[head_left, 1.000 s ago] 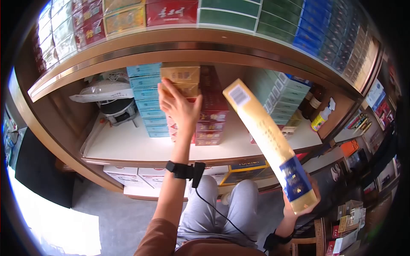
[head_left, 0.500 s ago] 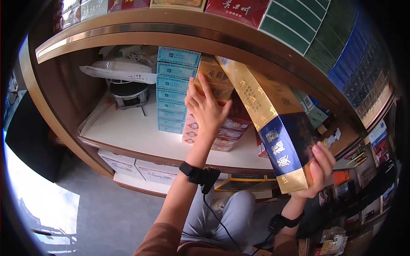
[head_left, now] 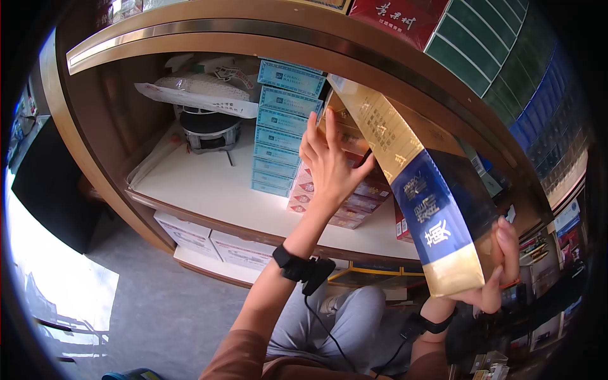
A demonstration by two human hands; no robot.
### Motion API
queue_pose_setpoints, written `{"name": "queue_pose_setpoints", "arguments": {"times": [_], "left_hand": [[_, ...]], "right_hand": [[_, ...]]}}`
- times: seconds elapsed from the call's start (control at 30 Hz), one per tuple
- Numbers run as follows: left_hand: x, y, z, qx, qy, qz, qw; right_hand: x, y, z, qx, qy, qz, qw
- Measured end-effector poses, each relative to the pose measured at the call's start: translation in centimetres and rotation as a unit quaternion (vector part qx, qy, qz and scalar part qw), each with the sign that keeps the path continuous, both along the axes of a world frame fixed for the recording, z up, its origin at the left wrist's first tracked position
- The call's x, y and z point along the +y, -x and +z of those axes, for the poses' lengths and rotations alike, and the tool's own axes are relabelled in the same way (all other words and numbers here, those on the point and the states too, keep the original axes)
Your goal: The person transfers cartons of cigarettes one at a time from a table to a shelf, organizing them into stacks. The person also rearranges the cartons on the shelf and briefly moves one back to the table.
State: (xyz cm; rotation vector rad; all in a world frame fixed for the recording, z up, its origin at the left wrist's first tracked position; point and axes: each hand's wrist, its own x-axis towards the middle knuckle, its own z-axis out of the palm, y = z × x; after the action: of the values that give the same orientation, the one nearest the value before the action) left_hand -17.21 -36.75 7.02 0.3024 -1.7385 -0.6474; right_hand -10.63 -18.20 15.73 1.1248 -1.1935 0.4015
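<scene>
My right hand (head_left: 497, 269) grips the near end of a long gold and blue carton (head_left: 418, 183), whose far end points into the shelf opening above a stack of cartons. My left hand (head_left: 330, 166), fingers spread, presses flat against the gold cartons (head_left: 344, 130) on top of the red and pink stack (head_left: 361, 202). A stack of light blue cartons (head_left: 282, 126) stands just left of that hand. Both wrists wear black bands with a cable.
The white shelf board (head_left: 209, 190) holds a small black and silver appliance (head_left: 209, 130) under a white plastic bag at the back left. Red, green and blue cartons (head_left: 487, 57) line the shelf above. White boxes (head_left: 209, 240) sit below the shelf. My grey-trousered knees are beneath.
The gold and blue carton has swung from upright at the right to pointing into the shelf, its far end now over the stack. My left hand stays on the gold cartons.
</scene>
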Motion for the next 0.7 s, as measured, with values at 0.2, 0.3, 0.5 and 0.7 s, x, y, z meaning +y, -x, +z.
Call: {"name": "queue_pose_setpoints", "arguments": {"times": [0.2,0.3,0.5,0.7], "left_hand": [[-8.6,-2.9,3.3,0.172,-0.108,-0.038,0.978],[-13.8,-2.6,5.0,0.143,-0.163,-0.170,0.961],[-16.4,-1.5,8.5,0.034,-0.226,-0.332,0.915],[-15.4,-0.4,9.1,-0.005,-0.168,-0.286,0.943]], "right_hand": [[-2.0,2.8,-0.1,-0.104,-0.096,-0.025,0.990],[-4.9,4.0,-2.5,-0.273,0.008,0.158,0.949],[-6.9,5.2,-1.4,-0.491,0.052,0.340,0.800],[-10.7,8.4,0.4,-0.551,0.088,0.371,0.743]]}}
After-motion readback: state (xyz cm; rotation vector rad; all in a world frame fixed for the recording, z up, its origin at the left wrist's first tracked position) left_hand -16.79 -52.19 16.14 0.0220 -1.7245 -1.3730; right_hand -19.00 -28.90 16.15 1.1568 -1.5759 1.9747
